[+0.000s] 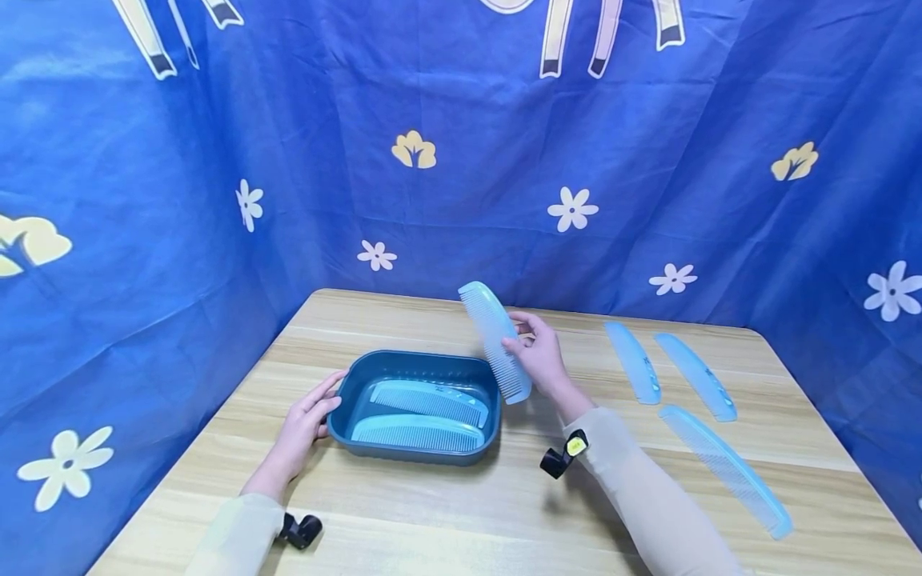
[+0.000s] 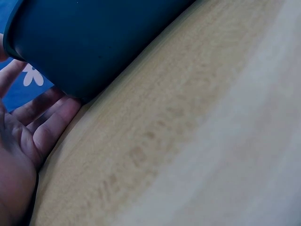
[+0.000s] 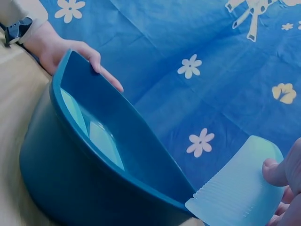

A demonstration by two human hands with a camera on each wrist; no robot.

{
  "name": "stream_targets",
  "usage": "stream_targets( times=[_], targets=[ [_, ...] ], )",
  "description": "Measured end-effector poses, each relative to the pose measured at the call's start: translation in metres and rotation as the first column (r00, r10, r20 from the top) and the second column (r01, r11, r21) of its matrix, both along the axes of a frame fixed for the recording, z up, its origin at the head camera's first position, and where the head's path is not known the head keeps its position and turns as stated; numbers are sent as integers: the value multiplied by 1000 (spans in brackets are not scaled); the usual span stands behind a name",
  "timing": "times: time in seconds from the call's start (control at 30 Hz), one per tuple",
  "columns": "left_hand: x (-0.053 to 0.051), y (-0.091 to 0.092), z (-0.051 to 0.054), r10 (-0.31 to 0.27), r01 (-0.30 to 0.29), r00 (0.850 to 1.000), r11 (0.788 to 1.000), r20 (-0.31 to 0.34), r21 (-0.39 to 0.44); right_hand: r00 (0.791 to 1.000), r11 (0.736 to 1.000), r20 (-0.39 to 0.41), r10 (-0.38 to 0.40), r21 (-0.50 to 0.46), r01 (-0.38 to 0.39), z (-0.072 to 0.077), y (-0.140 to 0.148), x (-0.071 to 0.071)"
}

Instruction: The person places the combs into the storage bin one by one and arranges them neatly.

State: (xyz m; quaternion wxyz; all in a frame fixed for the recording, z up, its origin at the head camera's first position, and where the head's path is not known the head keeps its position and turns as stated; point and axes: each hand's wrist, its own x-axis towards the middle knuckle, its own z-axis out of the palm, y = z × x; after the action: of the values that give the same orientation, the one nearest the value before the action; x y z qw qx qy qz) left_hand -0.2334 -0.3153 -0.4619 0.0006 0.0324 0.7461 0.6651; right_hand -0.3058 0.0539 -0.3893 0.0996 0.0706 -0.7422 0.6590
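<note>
A light blue comb is pinched between the thumb and fingers of my right hand, held tilted at the right end of a dark blue plastic basin. In the right wrist view the comb overlaps the basin's rim; whether they touch I cannot tell. My left hand grips the basin's left end, its thumb at the rim and the other fingers against the outer wall. Inside the basin lie two similar combs, a rear comb and a front comb, side by side.
On the right of the wooden table lie three more light blue combs: a left one, a back one and a front one. A blue patterned curtain hangs behind and at both sides.
</note>
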Motion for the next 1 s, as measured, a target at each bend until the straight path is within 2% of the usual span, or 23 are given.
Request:
stream_targets(
  times=[0.3, 0.5, 0.77, 1.0],
  targets=[
    [-1, 1, 0, -4, 4, 1000, 1000, 1, 9, 996, 998, -66, 52, 23, -51, 1, -17, 2],
    [0, 2, 1, 0, 0, 1000, 1000, 7, 6, 993, 995, -59, 99, 1, -99, 5, -26, 7],
    [1, 3, 2, 6, -6, 1000, 1000, 6, -10, 991, 992, -64, 121, 28, -119, -4, -34, 6],
    [2, 4, 4, 16, -16, 1000, 1000, 4, -16, 979, 978, -25, 202, 53, -201, -6, -45, 5]
  ],
)
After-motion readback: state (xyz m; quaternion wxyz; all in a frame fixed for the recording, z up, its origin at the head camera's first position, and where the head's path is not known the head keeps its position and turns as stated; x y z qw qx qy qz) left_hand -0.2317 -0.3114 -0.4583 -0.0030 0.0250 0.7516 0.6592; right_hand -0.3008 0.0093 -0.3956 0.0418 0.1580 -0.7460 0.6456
